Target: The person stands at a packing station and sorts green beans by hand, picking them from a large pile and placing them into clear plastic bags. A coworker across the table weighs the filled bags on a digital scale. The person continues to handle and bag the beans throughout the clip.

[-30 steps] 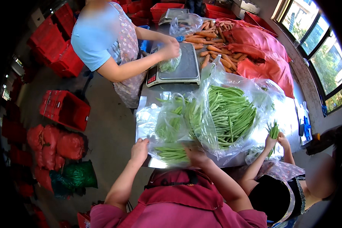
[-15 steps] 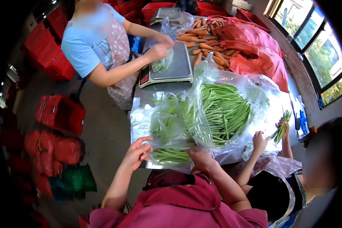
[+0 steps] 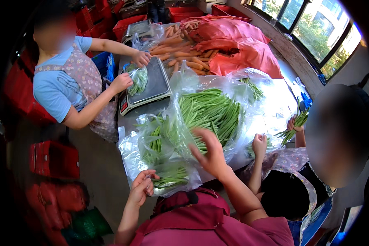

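Smooth, shiny metal table [image 3: 283, 88] carries a big crinkled clear plastic bag [image 3: 186, 78] gaping around a heap of long, slim green beans [image 3: 209, 112], with a smaller thin-film bag [image 3: 194, 179] holding a flat bean bundle [image 3: 172, 178] at the near edge. Right hand [image 3: 213, 158] hovers over the heap's near side, fingers spread, loosely bent, unclenched. Left hand [image 3: 141, 186] curls fingers at the smaller bag's left edge; can't tell if they pinch film.

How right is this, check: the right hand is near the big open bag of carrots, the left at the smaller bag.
Wrong contents: the head view shows green beans in the big open bag near the right hand. The left hand is at the smaller bag.
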Demonstrator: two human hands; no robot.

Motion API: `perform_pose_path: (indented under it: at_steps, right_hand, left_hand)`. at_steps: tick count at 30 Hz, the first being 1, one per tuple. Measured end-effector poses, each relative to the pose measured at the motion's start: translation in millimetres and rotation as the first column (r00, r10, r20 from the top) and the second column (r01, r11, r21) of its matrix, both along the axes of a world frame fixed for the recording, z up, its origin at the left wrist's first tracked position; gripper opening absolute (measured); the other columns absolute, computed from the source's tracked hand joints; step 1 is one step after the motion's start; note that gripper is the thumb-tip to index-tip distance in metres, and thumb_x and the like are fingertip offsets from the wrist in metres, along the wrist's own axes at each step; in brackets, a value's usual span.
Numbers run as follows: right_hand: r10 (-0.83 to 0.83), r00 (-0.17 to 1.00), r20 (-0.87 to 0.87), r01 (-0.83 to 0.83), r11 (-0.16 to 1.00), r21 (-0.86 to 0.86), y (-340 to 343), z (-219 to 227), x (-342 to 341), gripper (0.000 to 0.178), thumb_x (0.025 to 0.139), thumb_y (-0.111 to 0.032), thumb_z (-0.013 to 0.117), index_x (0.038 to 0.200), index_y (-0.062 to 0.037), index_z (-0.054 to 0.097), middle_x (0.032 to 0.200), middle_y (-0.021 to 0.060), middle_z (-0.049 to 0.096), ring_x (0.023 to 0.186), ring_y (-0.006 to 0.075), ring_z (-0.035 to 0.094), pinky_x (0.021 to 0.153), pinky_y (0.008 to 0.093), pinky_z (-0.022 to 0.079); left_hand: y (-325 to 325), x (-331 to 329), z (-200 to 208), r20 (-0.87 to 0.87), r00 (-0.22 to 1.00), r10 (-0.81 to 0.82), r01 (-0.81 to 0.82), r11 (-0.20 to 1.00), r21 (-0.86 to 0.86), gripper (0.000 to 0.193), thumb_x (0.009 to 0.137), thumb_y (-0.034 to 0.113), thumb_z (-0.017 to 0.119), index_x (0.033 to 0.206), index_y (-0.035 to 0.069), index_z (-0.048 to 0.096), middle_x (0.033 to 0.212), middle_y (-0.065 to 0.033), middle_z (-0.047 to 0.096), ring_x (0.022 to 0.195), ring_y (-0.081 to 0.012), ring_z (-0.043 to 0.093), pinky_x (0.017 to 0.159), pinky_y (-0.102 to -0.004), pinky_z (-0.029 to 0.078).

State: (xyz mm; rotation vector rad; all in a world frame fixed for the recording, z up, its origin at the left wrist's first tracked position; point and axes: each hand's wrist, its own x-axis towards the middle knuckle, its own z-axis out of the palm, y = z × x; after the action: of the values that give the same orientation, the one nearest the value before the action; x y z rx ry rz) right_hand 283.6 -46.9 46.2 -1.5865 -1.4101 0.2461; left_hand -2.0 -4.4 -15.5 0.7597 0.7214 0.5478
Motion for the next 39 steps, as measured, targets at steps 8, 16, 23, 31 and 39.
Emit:
perform_pose_path:
  at_steps: [8, 16, 23, 31, 39]
  right_hand:
    - [0.279, 0.943, 0.18, -0.222, 0.933, -0.282, 18, -99, -65, 0.062, 0.084, -0.034, 0.064, 0.133, -0.0003, 0.045, 0.124, 0.0241, 0.052, 0.112, 0.0378, 0.053, 0.096, 0.0415, 0.043]
    - [-0.193, 0.913, 0.358, 0.308, 0.904, -0.296, 30, -29, 36, 0.031, 0.082, -0.038, 0.068, 0.082, -0.0076, 0.066, 0.075, 0.0094, 0.066, 0.068, 0.0264, 0.064, 0.059, 0.0373, 0.051]
    - [-0.133, 0.919, 0.372, 0.37, 0.616, -0.696, 21, -105, 114, 0.037, 0.081, -0.041, 0.063, 0.079, -0.004, 0.063, 0.075, 0.0136, 0.063, 0.075, 0.0333, 0.063, 0.067, 0.0435, 0.049]
    - [0.032, 0.902, 0.43, 0.088, 0.963, -0.255, 31, -57, 83, 0.013, 0.08, -0.02, 0.066, 0.087, -0.0097, 0.067, 0.09, 0.0053, 0.063, 0.094, 0.0268, 0.056, 0.082, 0.04, 0.041]
    - [0.356, 0.838, 0.414, -0.085, 0.834, -0.545, 51, -84, 84, 0.074, 0.074, -0.032, 0.073, 0.136, -0.0104, 0.038, 0.142, 0.0121, 0.039, 0.135, 0.0336, 0.031, 0.109, 0.0512, 0.027]
  left_hand:
    - [0, 24, -3, 0.026, 0.996, -0.085, 0.085, 0.996, -0.003, 0.033, 0.091, 0.01, 0.051, 0.123, 0.0, 0.048, 0.104, -0.0141, 0.058, 0.059, -0.0058, 0.045, 0.055, -0.021, 0.044]
    - [-6, 24, -8, 0.015, 0.997, -0.069, 0.069, 0.998, -0.013, 0.032, 0.092, 0.01, 0.051, 0.122, 0.0, 0.049, 0.103, -0.0128, 0.058, 0.06, -0.0057, 0.046, 0.055, -0.0216, 0.044]
    - [-7, 26, -9, 0.019, 0.996, -0.083, 0.083, 0.996, -0.006, 0.032, 0.092, 0.01, 0.051, 0.122, 0.001, 0.049, 0.103, -0.0124, 0.058, 0.059, -0.0053, 0.046, 0.054, -0.0208, 0.044]
    - [-10, 26, -6, -0.003, 0.997, -0.071, 0.071, 0.997, -0.002, 0.031, 0.092, 0.011, 0.051, 0.121, 0.001, 0.05, 0.103, -0.0128, 0.058, 0.06, -0.0059, 0.047, 0.055, -0.0207, 0.043]
    - [-10, 27, -2, -0.005, 0.998, -0.056, 0.056, 0.998, -0.005, 0.031, 0.092, 0.011, 0.051, 0.121, 0.001, 0.049, 0.103, -0.0127, 0.058, 0.06, -0.0062, 0.047, 0.056, -0.0211, 0.043]
